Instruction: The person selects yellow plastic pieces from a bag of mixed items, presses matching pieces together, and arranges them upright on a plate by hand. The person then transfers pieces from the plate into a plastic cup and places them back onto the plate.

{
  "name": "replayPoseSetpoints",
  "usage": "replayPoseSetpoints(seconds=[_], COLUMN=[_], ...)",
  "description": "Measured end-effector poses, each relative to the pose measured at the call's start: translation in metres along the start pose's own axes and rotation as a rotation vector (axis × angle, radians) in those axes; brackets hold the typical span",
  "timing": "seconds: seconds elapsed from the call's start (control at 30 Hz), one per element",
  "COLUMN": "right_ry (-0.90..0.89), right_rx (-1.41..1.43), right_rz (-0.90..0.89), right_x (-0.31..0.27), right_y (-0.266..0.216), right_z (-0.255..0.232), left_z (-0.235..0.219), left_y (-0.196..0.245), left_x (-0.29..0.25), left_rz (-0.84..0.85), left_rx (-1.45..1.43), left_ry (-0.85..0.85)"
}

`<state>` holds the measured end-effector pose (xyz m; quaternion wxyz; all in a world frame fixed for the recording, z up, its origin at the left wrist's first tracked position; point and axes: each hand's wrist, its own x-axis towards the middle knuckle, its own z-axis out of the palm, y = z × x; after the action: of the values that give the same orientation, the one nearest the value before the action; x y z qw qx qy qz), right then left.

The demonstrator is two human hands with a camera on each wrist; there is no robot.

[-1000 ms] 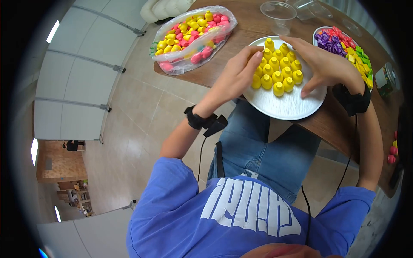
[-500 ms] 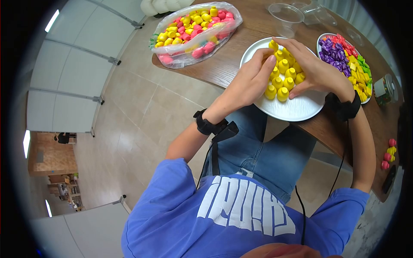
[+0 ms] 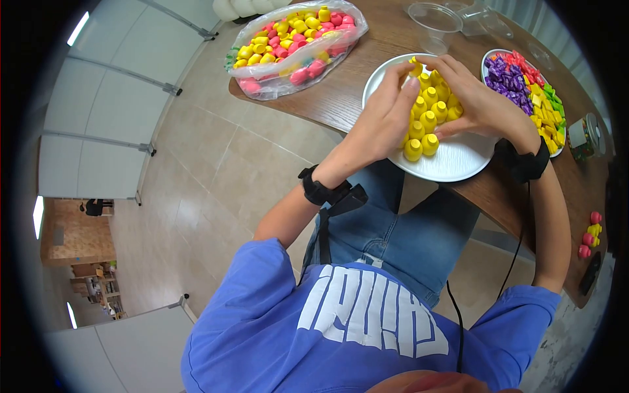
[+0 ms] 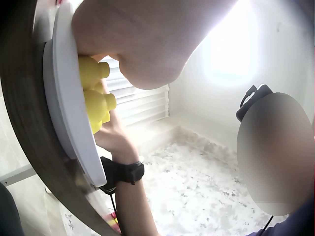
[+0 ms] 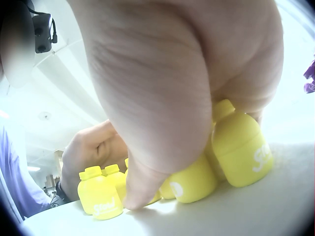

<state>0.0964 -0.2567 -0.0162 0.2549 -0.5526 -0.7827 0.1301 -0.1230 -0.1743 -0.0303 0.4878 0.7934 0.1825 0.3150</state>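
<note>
Several small yellow bottles point(image 3: 429, 120) stand packed together, upright, on a round white plate point(image 3: 452, 164) in the head view. The left hand point(image 3: 386, 118) lies along the left side of the group, thumb and fingers extended. From the other side the right hand point(image 3: 491, 108) arches about the bottles, its thumb tip by the near ones and its fingers near the far end, where both hands' fingertips almost meet. In the right wrist view the right thumb point(image 5: 142, 187) reaches down among yellow bottles point(image 5: 241, 147). Fingers partly hide the far bottles.
A clear plastic bag point(image 3: 275, 82) of pink and yellow bottles lies at the table's left. Clear cups point(image 3: 434, 23) stand beyond the plate. To the right are a plate of coloured pieces point(image 3: 511, 85), a jar point(image 3: 583, 137) and several small pink and yellow pieces point(image 3: 590, 236).
Both hands have drawn closer together about the bottles. The group, spread wider one second ago, is narrower, and the bottles on its left side have moved right.
</note>
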Motion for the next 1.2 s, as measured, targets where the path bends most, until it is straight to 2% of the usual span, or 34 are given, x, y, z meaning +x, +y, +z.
replayPoseSetpoints(seconds=[0.1, 0.17, 0.23, 0.27, 0.33, 0.47, 0.53, 0.67, 1.0, 1.2], right_ry=[-0.043, -0.067, -0.041, -0.039, -0.044, -0.062, -0.052, -0.057, -0.077, -0.021], right_rx=[0.007, -0.011, -0.038, -0.037, -0.037, -0.016, -0.007, -0.019, -0.002, 0.003], right_rz=[0.049, 0.073, 0.045, 0.045, 0.057, 0.059, 0.059, 0.048, 0.022, 0.072], right_x=[-0.002, -0.002, -0.002, -0.003, -0.002, -0.001, 0.000, 0.000, 0.001, 0.001], right_y=[-0.002, 0.001, 0.004, 0.004, 0.001, -0.004, -0.004, -0.002, -0.004, -0.005], right_z=[-0.013, -0.017, -0.018, -0.018, -0.018, -0.018, -0.014, -0.014, -0.024, -0.030], left_z=[-0.015, -0.028, -0.039, -0.041, -0.045, -0.043, -0.040, -0.036, -0.040, -0.070], left_y=[-0.006, -0.005, 0.005, 0.008, 0.010, 0.007, 0.005, 0.003, 0.000, -0.003], left_x=[-0.006, -0.013, -0.026, -0.031, -0.038, -0.044, -0.043, -0.042, -0.043, -0.036], left_rz=[0.092, 0.087, 0.228, 0.227, 0.242, 0.180, 0.086, 0.144, 0.176, 0.185], left_rx=[-0.011, 0.088, 0.388, 0.390, 0.526, 0.465, 0.334, 0.335, 0.276, 0.212], left_ry=[-0.008, 0.003, -0.059, -0.061, -0.181, -0.184, -0.183, -0.133, -0.146, -0.185])
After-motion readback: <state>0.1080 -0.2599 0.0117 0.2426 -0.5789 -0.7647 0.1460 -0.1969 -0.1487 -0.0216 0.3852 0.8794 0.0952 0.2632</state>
